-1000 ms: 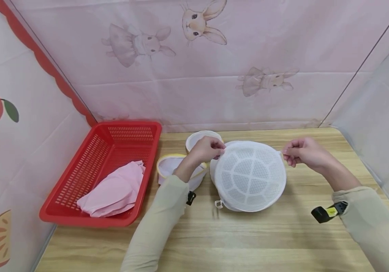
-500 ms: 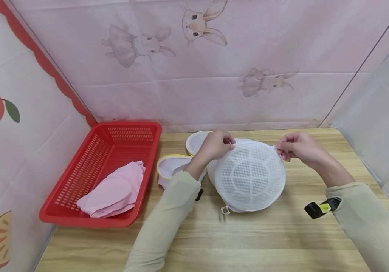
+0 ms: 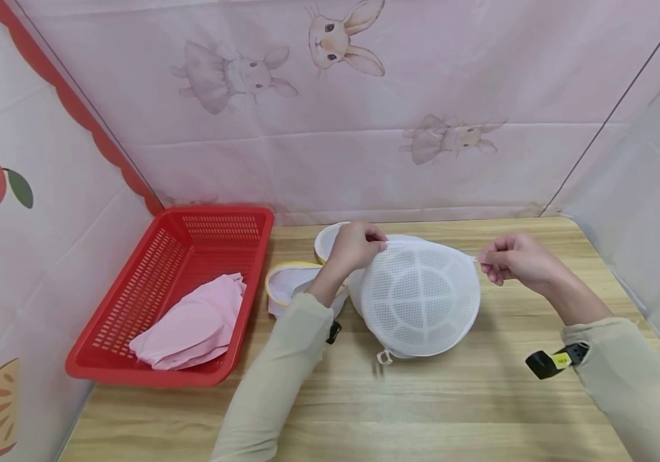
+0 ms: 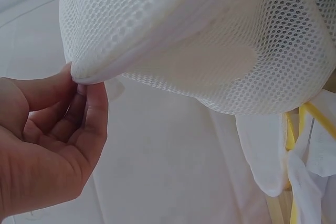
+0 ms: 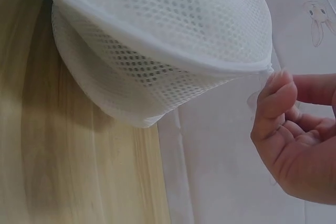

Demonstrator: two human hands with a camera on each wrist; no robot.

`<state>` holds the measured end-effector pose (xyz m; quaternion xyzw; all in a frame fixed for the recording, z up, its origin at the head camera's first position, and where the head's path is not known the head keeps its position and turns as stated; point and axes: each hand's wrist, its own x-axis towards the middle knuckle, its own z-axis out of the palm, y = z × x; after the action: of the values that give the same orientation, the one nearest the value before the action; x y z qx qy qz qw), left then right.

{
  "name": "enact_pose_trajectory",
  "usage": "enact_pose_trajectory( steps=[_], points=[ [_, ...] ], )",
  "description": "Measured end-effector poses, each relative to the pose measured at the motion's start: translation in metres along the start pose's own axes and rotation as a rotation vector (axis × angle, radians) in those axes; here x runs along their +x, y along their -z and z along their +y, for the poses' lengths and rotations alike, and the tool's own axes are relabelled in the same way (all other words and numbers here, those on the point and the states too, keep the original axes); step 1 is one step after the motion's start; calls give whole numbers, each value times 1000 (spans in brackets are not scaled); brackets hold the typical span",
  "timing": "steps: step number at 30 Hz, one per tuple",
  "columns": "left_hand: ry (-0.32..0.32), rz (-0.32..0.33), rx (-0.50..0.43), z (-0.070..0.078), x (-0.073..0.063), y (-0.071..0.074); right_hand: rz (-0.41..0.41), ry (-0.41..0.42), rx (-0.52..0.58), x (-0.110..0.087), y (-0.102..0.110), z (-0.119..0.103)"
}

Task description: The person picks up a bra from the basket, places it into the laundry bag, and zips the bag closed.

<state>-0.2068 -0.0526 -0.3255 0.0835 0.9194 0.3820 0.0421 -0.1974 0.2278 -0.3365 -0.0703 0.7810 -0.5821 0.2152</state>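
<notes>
A white mesh laundry bag (image 3: 422, 301), with a round lid facing up, stands on the table. My left hand (image 3: 357, 247) pinches its rim at the upper left; in the left wrist view, thumb and fingers of that hand (image 4: 58, 129) meet at the edge seam. At the bag's upper right, my right hand (image 3: 517, 260) pinches the small zipper pull, which my fingertips mostly cover. In the right wrist view the rim is drawn to a point towards my right hand (image 5: 299, 129). A small white loop (image 3: 384, 357) hangs from the bag's near edge.
A red plastic basket (image 3: 78, 353) at the left holds folded pink cloth (image 3: 191, 324). Between basket and bag lies a small pouch with yellow trim (image 3: 283, 282), partly behind my left arm. A round white piece (image 3: 325, 240) lies behind it. Printed fabric walls (image 3: 330, 173) enclose the table.
My right hand moved in to the left, then back out to the right, still pinching. My left hand shifted right along the rim, then slightly left. The bag's upper right rim is now stretched straighter.
</notes>
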Motion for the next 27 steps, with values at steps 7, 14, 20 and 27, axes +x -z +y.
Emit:
enact_pose_trajectory(
  steps=[7, 14, 20, 27],
  points=[
    [0, 16, -32, -8, -2, 6, -5, -9, 24, -4, 4, 9],
    [58, -9, -113, -10, -3, 8, 3, 14, 63, -5, 9, -1],
    [150, -106, -165, -11, -3, 9, 34, 52, 73, 1, 6, -12],
    [56, -101, -86, -10, 1, 5, 55, 65, 103, 6, 4, -11]
  ],
)
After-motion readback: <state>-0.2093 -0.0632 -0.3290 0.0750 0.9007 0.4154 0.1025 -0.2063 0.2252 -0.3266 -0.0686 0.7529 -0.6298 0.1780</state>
